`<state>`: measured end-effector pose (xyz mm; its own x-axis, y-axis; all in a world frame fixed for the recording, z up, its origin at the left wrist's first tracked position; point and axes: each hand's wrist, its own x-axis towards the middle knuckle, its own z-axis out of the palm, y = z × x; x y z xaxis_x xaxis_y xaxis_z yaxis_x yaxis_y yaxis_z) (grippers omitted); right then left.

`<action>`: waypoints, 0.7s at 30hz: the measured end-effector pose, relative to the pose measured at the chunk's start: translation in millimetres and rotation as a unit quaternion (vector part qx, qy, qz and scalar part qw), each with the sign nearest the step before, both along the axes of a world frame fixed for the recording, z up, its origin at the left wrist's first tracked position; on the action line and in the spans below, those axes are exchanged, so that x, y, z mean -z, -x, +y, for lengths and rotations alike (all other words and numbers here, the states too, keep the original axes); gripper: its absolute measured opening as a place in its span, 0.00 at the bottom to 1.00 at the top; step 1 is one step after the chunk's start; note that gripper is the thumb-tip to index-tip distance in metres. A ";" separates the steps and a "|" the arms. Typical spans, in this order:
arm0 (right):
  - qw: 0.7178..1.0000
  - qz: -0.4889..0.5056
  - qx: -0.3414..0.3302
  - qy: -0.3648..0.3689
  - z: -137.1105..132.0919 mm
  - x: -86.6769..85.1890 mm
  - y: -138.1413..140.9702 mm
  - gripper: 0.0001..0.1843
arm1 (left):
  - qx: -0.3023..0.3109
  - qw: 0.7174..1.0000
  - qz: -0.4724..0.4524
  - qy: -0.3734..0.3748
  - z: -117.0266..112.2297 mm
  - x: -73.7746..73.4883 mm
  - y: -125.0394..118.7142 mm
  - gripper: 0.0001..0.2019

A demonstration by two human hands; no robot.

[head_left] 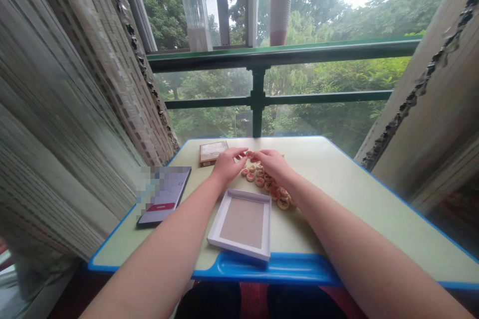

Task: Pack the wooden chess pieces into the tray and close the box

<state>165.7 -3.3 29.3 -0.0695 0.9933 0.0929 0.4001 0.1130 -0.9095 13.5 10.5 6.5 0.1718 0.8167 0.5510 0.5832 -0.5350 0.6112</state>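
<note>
Near the far side of the table, my left hand [229, 163] and my right hand [274, 163] meet at their fingertips. Between them is a round wooden Chinese chess piece [249, 154], its face marked with a character. The fingers of both hands curl in around this piece. Below and beside my right hand lies a cluster of more Chinese chess pieces [259, 181], with red and dark characters. My right forearm and hand hide some of the cluster. Just left of my left hand is a flat brown box [213, 152] with a pale top.
An open, shallow white box tray [266, 229] lies between my forearms, near the table's blue front groove [299, 265]. A phone or tablet [164, 205], partly blurred, rests at the left. Curtains flank the table [359, 199], and a green railing [258, 94] stands behind it.
</note>
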 end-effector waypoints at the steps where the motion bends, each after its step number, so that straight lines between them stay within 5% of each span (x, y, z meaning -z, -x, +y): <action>1: 1.000 -0.006 0.001 -0.003 -0.5 -0.1 0.1 0.16 | -0.003 1.000 -0.012 0.003 -0.7 -0.6 0.0 0.16; 21: 1.000 0.018 -0.006 0.001 -6.1 -2.6 3.0 0.14 | 0.004 0.996 0.048 -0.068 -3.0 -4.0 0.7 0.11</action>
